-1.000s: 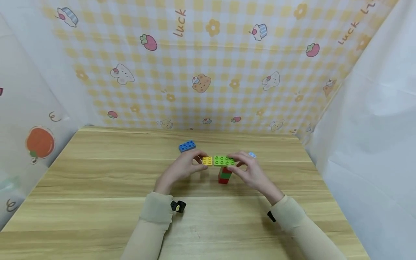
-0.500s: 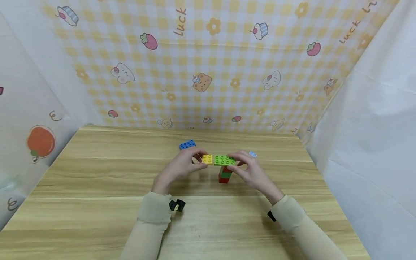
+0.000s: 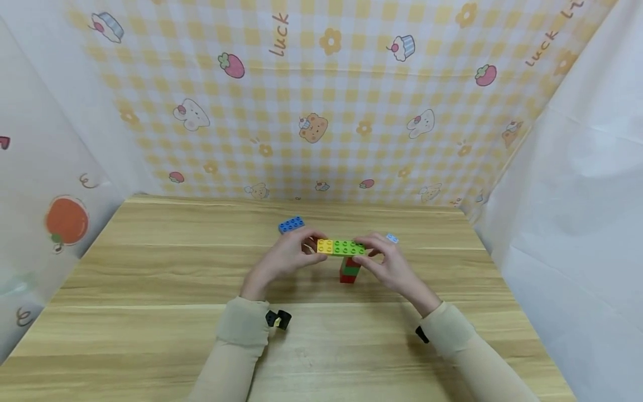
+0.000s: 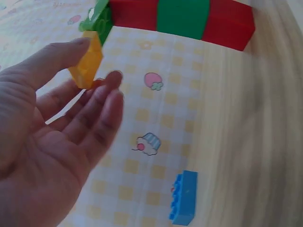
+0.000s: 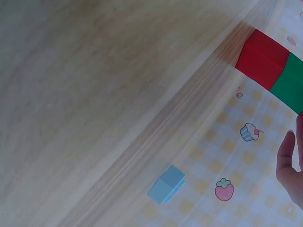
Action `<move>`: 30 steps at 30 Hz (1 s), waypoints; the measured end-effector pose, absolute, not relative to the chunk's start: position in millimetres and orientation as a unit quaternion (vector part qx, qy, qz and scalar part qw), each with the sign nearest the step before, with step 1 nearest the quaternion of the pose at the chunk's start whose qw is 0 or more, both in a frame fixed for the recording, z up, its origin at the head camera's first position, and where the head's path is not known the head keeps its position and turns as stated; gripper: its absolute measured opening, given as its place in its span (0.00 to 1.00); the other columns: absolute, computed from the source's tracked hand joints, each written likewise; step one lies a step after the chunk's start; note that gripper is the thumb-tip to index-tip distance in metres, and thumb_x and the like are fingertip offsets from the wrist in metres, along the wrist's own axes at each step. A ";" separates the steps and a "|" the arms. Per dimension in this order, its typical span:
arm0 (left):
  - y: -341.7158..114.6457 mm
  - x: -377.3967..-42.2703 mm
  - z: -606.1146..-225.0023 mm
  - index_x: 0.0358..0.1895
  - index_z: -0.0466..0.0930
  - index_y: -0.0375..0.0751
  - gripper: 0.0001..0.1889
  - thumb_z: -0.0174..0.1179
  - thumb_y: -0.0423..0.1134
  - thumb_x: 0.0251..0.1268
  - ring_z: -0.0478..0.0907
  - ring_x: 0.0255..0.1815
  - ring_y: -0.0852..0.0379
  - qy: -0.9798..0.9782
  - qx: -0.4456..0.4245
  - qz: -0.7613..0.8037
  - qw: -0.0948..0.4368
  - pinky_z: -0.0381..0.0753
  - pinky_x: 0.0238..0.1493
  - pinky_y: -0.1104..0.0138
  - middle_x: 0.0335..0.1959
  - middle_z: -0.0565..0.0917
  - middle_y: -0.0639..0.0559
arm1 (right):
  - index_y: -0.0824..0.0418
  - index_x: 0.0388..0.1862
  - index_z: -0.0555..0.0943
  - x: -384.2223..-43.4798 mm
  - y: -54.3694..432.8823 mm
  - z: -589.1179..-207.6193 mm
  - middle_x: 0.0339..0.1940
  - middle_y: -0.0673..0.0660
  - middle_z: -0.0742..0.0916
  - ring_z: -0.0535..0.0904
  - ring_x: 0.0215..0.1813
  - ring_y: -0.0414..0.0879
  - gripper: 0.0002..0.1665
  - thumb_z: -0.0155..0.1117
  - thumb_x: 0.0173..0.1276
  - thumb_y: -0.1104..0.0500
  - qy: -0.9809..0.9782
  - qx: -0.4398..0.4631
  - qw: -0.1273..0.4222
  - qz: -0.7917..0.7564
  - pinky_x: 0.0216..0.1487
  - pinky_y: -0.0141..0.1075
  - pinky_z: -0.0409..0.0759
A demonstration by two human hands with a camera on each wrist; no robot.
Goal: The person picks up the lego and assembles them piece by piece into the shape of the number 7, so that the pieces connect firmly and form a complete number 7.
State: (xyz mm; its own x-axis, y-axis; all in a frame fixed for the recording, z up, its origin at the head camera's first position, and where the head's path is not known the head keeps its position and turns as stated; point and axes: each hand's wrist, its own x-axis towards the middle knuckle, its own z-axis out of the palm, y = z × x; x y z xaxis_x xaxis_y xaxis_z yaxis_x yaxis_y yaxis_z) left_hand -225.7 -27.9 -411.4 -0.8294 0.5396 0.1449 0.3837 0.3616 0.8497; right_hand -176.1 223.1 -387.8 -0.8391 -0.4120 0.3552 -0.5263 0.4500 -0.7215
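Two blocks sit end to end atop the red-green-red tower (image 3: 350,271): the yellow block (image 3: 325,247), pinched by the left hand (image 3: 285,259), and the lime block (image 3: 346,248), gripped by the right hand (image 3: 388,267). Beyond the hands, a blue block (image 3: 291,224) and a pale block (image 3: 392,238) rest on the table (image 3: 150,290). "Luck" reads twice on the checked cloth (image 3: 241,123).

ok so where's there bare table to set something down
Bare table: left of the left sleeve, right of the right sleeve, and between them, nearer the person than the red-green stack. Crowded: the stack's top, where the left hand, right hand, yellow brick and light green brick cluster, with the blue brick and pale blue brick farther back.
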 end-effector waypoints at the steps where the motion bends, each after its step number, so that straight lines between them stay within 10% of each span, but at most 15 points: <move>1: -26.7 -225.7 -412.6 0.54 0.79 0.39 0.18 0.69 0.35 0.60 0.78 0.41 0.57 0.817 0.278 0.499 0.083 0.80 0.41 0.66 0.42 0.80 0.53 | 0.71 0.55 0.79 -176.1 223.4 -388.2 0.47 0.61 0.83 0.79 0.48 0.52 0.20 0.66 0.64 0.71 -0.849 0.278 0.066 0.446 0.45 0.50 0.80; 30: -7.3 -224.6 -424.0 0.57 0.77 0.34 0.23 0.71 0.33 0.58 0.79 0.41 0.53 0.748 0.229 0.610 0.128 0.81 0.40 0.64 0.47 0.80 0.44 | 0.72 0.55 0.78 -175.7 223.0 -389.4 0.47 0.62 0.82 0.79 0.48 0.52 0.20 0.66 0.64 0.71 -0.848 0.274 0.069 0.448 0.44 0.51 0.80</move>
